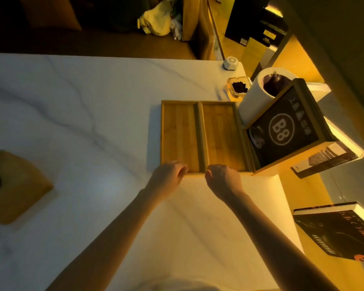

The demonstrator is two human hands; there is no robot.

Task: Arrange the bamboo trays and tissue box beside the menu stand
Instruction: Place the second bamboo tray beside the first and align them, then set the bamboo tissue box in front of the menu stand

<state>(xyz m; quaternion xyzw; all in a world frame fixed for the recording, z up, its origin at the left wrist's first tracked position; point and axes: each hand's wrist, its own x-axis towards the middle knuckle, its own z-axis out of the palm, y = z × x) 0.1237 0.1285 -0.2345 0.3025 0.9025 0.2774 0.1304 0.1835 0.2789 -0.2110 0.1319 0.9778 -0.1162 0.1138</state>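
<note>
Both hands, left hand [169, 174] and right hand [224, 179], rest with curled fingers on the near edges of two bamboo trays [200, 133] left of the menu stand [286, 131], grip unclear.

White cup [253, 97] beside glass ashtray [237, 88] — books [343, 232] right.

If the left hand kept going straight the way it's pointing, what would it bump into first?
Probably the left bamboo tray. The left hand already sits at its near edge, fingers pointing away over it. Whether it would slide above the tray floor or catch the rim is unclear.
</note>
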